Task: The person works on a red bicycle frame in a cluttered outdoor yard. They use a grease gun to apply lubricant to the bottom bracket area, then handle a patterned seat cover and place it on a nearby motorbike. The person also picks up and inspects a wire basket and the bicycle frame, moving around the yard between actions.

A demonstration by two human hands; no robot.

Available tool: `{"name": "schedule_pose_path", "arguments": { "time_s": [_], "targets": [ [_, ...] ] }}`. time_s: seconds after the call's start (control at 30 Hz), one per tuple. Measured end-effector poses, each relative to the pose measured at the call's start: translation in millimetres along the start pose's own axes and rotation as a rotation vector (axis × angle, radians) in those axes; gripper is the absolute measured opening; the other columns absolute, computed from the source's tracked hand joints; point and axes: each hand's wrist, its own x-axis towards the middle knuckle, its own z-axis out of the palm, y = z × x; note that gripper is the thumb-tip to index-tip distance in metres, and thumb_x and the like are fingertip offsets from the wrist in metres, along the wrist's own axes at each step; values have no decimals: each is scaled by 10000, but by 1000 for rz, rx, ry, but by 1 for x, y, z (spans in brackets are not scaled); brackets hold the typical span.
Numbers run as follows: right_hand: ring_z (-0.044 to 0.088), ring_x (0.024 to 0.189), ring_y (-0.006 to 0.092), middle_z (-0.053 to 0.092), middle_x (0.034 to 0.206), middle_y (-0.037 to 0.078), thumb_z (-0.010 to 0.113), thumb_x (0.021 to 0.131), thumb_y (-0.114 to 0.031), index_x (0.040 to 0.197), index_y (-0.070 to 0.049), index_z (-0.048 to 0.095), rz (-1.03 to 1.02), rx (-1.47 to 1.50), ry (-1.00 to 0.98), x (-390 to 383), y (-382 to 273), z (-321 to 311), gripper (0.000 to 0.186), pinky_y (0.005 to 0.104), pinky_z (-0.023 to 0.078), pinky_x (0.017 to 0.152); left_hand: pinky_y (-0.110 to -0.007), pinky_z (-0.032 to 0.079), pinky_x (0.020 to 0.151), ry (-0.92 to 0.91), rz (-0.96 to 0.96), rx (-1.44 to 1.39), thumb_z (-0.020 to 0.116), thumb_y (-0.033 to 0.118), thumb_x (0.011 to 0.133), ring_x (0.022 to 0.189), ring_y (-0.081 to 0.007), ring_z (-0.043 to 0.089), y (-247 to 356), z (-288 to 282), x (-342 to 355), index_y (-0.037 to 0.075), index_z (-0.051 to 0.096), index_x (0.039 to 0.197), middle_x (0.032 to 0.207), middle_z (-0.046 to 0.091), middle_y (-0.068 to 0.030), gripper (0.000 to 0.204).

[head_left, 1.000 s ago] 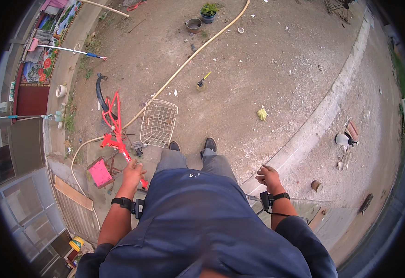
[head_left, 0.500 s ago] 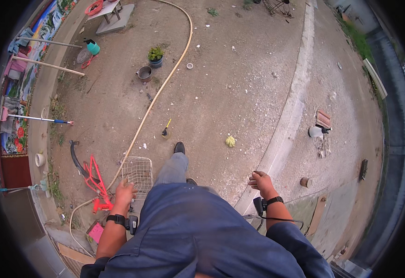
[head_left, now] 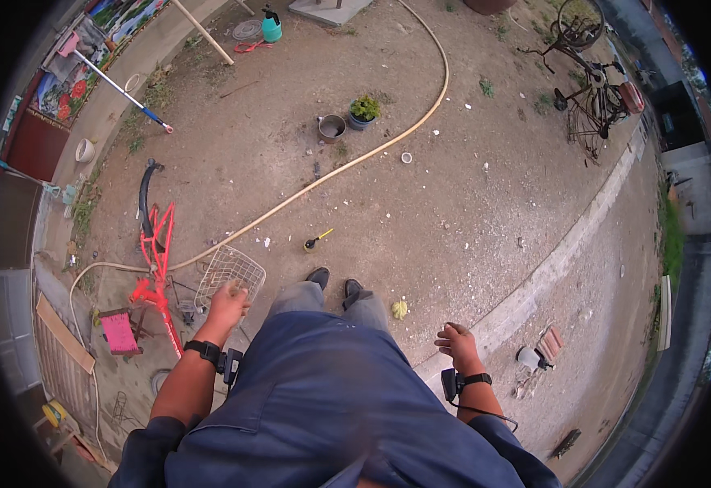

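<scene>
My left hand point(head_left: 229, 306) hangs in the air, loosely curled, with nothing seen in it. Behind it on the ground lies a white wire basket point(head_left: 229, 270), partly hidden by that hand; I see no touch between them. Left of it lies a red bicycle frame point(head_left: 160, 244) with a black curved mudguard point(head_left: 145, 191). My right hand point(head_left: 458, 345) hovers at my right side, fingers half bent and slightly apart, holding nothing visible. A yellowish-green crumpled lump point(head_left: 400, 309) lies on the ground between that hand and my shoes point(head_left: 354, 288). Both wrists wear strapped devices.
A beige hose point(head_left: 323, 180) winds across the dirt. Ahead are a potted plant point(head_left: 364, 111), a metal pot point(head_left: 331, 128) and a small container with a yellow stick point(head_left: 313, 243). A pink-topped stool point(head_left: 118, 332) stands left. An old bicycle point(head_left: 595, 77) is far right; a spray bottle point(head_left: 528, 356) lies nearer.
My view has swung left, so the ground things have shifted and turned. My feet are now nearly side by side. More of the old bicycle and the pink stool shows. Both hands remain empty-looking.
</scene>
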Motion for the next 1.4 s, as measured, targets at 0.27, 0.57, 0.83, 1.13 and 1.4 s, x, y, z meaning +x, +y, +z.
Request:
{"name": "schedule_pose_path", "arguments": {
  "time_s": [0.27, 0.57, 0.83, 1.13, 1.4],
  "targets": [
    [707, 822, 201, 695, 1087, 127, 612, 1000, -310, 1408, -21, 505, -52, -443, -181, 84, -118, 2, 512, 308, 545, 683, -325, 561, 660, 320, -316, -290, 623, 196, 981, 854, -221, 704, -118, 28, -138, -22, 434, 1474, 1094, 664, -168, 572],
    [709, 822, 219, 706, 1069, 141, 615, 986, -290, 1369, -10, 544, -189, -792, -338, 75, -186, 143, 480, 318, 541, 669, -342, 566, 710, 526, -452, -670, 622, 193, 975, 916, -249, 712, -193, 47, -215, -38, 386, 1499, 1146, 659, -179, 619],
    [703, 815, 203, 710, 1041, 121, 632, 983, -285, 1377, 5, 551, -329, -1063, -554, 18, -150, 345, 496, 319, 529, 685, -341, 566, 690, 605, -524, -856, 629, 185, 967, 916, -260, 715, -281, -13, -229, -45, 385, 1493, 1168, 649, -193, 624],
    [708, 1004, 309, 724, 1103, 182, 723, 887, -368, 1311, -47, 635, -791, -1725, -799, 3, -68, 574, 539, 391, 553, 864, -336, 563, 672, 661, -729, -1068, 619, 165, 953, 909, -266, 714, -352, -23, -246, -35, 383, 1499, 1162, 651, -186, 628],
    [605, 1228, 376, 596, 1378, 206, 737, 849, -405, 1397, -53, 565, -1185, -1990, -944, 66, 13, 774, 674, 435, 484, 1038, -365, 572, 686, 625, -1010, -1252, 606, 166, 916, 892, -285, 716, -372, 80, -249, -50, 365, 1503, 1146, 655, -200, 671]
  ]
}}
